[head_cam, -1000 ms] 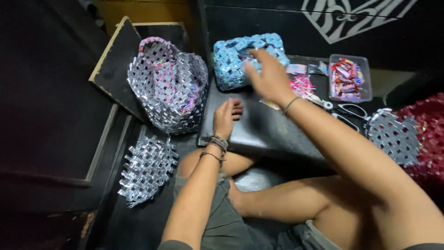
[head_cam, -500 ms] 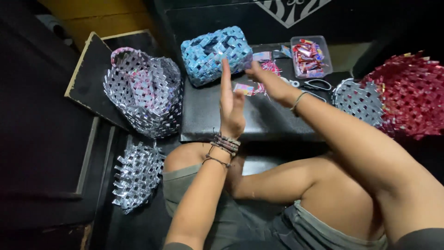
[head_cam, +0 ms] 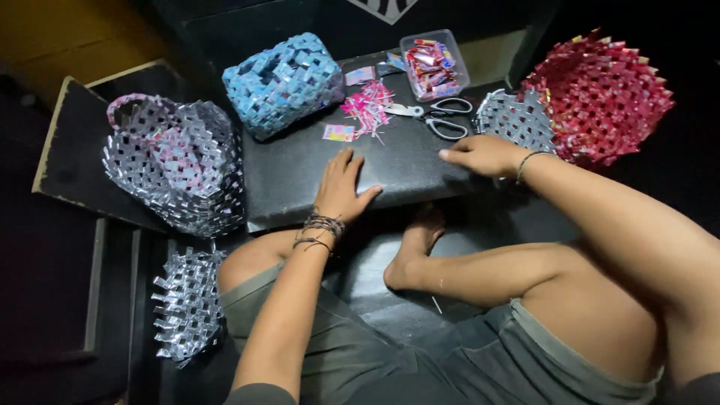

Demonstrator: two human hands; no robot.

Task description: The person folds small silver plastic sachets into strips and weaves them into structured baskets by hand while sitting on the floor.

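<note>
Both hands empty: left hand (head_cam: pixel 343 184) flat, fingers spread on the black board (head_cam: pixel 300 180), as if steadying it; right hand (head_cam: pixel 484 154) loosely curled at its edge, just below the scissors (head_cam: pixel 435 116), touching nothing else

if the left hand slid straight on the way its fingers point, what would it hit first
Probably the small pink wrapper just beyond the left hand; the pink strip pile lies slightly right of that line.

Both hands rest on the desk (head_cam: pixel 300 180): left hand (head_cam: pixel 341 187) near the middle, right hand (head_cam: pixel 484 154) right, scissors (head_cam: pixel 435 116) beyond them.
</note>
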